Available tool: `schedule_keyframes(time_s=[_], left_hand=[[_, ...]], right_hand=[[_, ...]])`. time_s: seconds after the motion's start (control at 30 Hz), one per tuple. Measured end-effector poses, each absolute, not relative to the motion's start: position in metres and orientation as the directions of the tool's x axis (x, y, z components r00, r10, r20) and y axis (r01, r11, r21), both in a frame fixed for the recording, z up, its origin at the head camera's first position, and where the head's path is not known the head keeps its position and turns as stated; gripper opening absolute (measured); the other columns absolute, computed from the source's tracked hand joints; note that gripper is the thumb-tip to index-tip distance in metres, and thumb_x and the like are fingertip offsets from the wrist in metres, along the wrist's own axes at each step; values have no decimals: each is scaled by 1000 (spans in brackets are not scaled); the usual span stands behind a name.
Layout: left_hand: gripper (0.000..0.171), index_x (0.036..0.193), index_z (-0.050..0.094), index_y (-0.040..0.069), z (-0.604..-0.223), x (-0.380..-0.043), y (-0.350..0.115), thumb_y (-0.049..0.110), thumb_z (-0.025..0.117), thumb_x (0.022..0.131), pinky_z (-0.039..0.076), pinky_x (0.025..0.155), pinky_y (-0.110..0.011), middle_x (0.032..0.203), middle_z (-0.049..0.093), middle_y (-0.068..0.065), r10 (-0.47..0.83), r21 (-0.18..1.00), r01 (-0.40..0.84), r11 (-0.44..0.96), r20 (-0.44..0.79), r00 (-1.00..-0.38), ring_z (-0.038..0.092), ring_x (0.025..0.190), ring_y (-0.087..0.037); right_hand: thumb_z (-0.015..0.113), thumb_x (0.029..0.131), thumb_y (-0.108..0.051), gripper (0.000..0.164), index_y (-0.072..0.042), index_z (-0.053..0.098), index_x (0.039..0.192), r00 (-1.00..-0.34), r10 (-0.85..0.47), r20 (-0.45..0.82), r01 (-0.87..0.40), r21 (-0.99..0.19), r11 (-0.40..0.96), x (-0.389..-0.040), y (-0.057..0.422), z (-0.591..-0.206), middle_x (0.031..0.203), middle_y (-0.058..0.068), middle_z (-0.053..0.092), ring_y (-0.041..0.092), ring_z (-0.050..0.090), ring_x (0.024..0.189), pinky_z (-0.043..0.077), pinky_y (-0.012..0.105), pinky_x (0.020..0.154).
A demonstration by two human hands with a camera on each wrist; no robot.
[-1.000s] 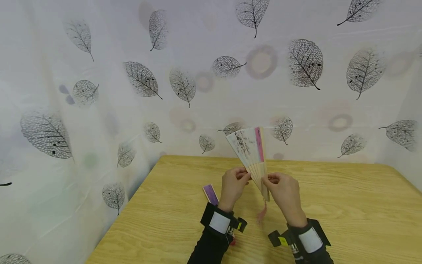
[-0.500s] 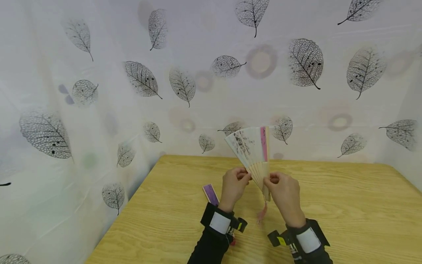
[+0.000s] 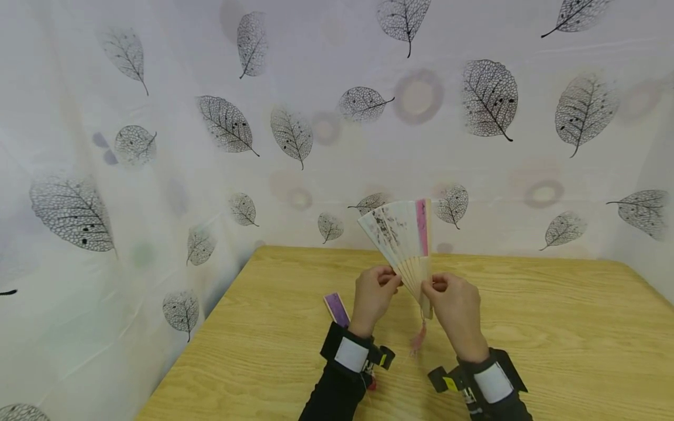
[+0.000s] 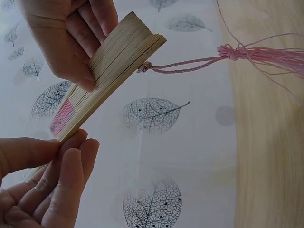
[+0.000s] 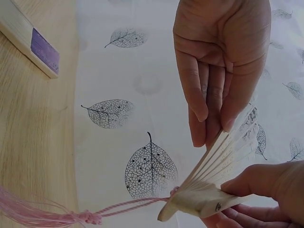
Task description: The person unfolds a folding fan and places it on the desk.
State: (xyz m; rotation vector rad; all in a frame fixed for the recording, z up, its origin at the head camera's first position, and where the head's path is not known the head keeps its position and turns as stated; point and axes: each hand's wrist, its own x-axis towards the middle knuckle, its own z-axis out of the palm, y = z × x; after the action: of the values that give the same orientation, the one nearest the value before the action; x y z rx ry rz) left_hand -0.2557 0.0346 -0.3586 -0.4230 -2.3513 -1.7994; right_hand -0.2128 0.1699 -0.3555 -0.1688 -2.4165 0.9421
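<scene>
A folding fan [image 3: 395, 234], partly spread, is held upright above the table between both hands. Its leaf is pale with dark printed marks and a pink strip near the right edge. My left hand [image 3: 372, 295] pinches the fan's left outer rib between thumb and fingers. On the other side my right hand [image 3: 455, 310] grips the stacked ribs low down near the pivot. From the pivot end a pink tassel [image 5: 85, 217] hangs on a looped cord. The left wrist view shows the closely stacked wooden ribs [image 4: 114, 66] edge-on.
Left of the left hand, a second item with a purple panel [image 3: 337, 310] and pale edges lies on the wooden table [image 3: 253, 362], partly behind the wrist. A leaf-patterned white curtain [image 3: 326, 164] hangs behind the table.
The fan has spread a little wider, its pink strip and right edge shifting to the right along with my right hand. My left hand has stayed nearly still.
</scene>
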Motion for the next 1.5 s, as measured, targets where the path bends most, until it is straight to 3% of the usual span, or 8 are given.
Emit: schedule_keyframes(time_s=[0.2, 0.63, 1.03, 1.5], left_hand=[[16, 94, 65, -6, -357, -255, 35, 7, 62, 85, 54, 58, -17, 83, 71, -16, 125, 916, 315, 247, 292, -948, 69, 73, -24], [15, 94, 66, -5, -357, -255, 35, 7, 62, 85, 53, 58, -16, 83, 71, -15, 125, 913, 320, 251, 297, -946, 68, 69, -16], [12, 90, 67, -1, -361, -254, 36, 8, 63, 85, 52, 57, -15, 82, 71, -13, 140, 903, 337, 266, 309, -941, 67, 68, -12], [12, 92, 67, -1, -361, -255, 36, 8, 63, 85, 54, 58, -17, 83, 71, -13, 138, 910, 316, 267, 289, -947, 68, 71, -17]], right_hand=[[64, 81, -14, 22, 7, 68, 88, -832, 304, 464, -84, -647, 758, -212, 171, -356, 78, 21, 70, 32, 67, 70, 53, 38, 56], [64, 82, -15, 24, 7, 68, 90, -830, 322, 456, -71, -658, 749, -212, 171, -356, 80, 21, 70, 32, 67, 72, 53, 42, 61], [63, 81, -13, 23, 8, 68, 87, -821, 324, 469, -66, -644, 762, -214, 172, -358, 76, 22, 69, 31, 67, 66, 52, 37, 53], [63, 81, -11, 21, 9, 68, 86, -807, 324, 493, -69, -625, 778, -215, 172, -358, 75, 23, 68, 31, 66, 64, 51, 35, 51]])
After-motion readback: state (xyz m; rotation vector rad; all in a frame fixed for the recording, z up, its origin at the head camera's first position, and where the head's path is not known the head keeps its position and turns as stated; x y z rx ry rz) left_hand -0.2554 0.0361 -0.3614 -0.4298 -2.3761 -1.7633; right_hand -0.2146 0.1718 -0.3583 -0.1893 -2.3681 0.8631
